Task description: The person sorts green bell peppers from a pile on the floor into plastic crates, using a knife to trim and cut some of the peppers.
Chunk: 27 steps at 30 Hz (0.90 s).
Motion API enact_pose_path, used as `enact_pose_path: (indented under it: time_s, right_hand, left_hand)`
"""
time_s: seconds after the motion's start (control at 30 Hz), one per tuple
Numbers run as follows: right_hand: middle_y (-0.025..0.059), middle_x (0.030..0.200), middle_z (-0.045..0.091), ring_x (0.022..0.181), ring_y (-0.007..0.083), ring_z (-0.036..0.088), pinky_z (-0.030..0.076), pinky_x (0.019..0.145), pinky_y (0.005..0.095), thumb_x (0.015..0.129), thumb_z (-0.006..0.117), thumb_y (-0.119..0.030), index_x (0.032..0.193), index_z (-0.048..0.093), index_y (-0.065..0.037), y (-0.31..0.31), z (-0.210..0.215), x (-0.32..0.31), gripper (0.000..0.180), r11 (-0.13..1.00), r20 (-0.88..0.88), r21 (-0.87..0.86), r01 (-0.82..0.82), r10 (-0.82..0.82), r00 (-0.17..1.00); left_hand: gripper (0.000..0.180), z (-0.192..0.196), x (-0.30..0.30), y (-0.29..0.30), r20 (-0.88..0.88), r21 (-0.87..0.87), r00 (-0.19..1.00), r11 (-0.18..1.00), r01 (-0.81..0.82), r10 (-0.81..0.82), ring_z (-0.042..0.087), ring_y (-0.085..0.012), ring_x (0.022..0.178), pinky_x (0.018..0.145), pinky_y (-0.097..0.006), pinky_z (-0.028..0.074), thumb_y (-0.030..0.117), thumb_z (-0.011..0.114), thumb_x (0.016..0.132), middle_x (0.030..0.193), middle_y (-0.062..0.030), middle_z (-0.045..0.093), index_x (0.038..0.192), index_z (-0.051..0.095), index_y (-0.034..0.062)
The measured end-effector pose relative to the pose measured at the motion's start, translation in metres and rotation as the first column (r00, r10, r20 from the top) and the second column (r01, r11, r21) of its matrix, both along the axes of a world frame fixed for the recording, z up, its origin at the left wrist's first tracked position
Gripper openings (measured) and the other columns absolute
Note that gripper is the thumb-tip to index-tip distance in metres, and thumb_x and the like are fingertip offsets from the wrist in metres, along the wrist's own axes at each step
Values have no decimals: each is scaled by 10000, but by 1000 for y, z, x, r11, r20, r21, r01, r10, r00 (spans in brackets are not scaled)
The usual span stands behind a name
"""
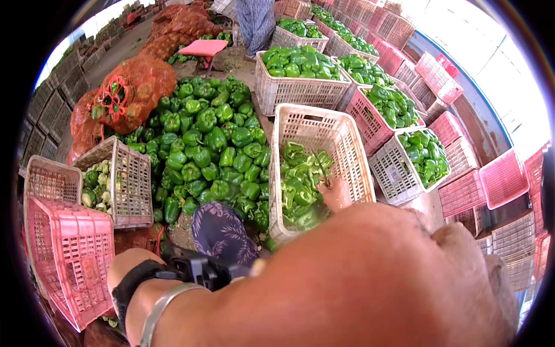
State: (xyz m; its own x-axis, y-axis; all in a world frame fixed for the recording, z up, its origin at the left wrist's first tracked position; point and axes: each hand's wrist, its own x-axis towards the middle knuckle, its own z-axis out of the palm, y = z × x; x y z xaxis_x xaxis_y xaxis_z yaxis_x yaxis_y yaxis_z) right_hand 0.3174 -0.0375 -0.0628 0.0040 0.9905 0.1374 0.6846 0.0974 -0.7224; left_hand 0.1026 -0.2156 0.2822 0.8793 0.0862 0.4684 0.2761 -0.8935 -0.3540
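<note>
My left hand (376,266) is raised very close across the lower part of the view, blurred, with its knuckles bent and fingertips hidden. Its wrist carries a metal bangle (165,306) and a black strap (139,280) with a dark device. Beyond it, my right hand (335,194) reaches into a pale plastic crate (341,133), its forearm covered by the left hand. The fingers close round a thin, dark, pointed object (322,168) whose exact kind is unclear. Green bell peppers (298,185) lie in the bottom of this crate.
A large heap of bell peppers (202,150) covers the floor left of the crate. Filled crates (300,87) stand beyond and to the right. Orange mesh sacks (139,81), a pink stool (203,48) and pink crates (75,254) line the left. A person's legs (254,26) stand behind.
</note>
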Motion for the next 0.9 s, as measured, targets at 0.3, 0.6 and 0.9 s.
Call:
enact_pose_path:
  time_s: [0.3, 0.6, 0.9]
  right_hand:
    - [186, 553, 532, 481, 256, 535, 420, 511, 389, 787, 700, -95, 1040, 725, 22, 2, 9, -11, 280, 986, 23, 152, -70, 67, 997]
    - [217, 566, 552, 502, 289, 573, 448, 524, 399, 792, 728, -163, 1042, 727, 12, 7, -11, 4, 305, 999, 25, 20, -27, 26, 999]
    - [269, 676, 600, 651, 403, 636, 484, 601, 436, 763, 683, -110, 982, 701, 48, 10, 13, 10, 271, 980, 186, 192, -55, 19, 982]
  left_hand:
    - [66, -5, -11, -7, 18, -18, 997, 997, -76, 76, 559, -192, 632, 553, -316, 421, -28, 554, 703, 674, -62, 538, 751, 590, 0]
    - [68, -9, -11, -4, 37, 28, 996, 997, -76, 75, 557, -180, 630, 545, -304, 415, -39, 543, 712, 662, -62, 532, 749, 591, -9]
    - [74, -7, -41, -1, 310, 13, 951, 1000, -9, 4, 554, -168, 628, 536, -292, 409, -50, 531, 721, 649, -62, 526, 747, 592, -19]
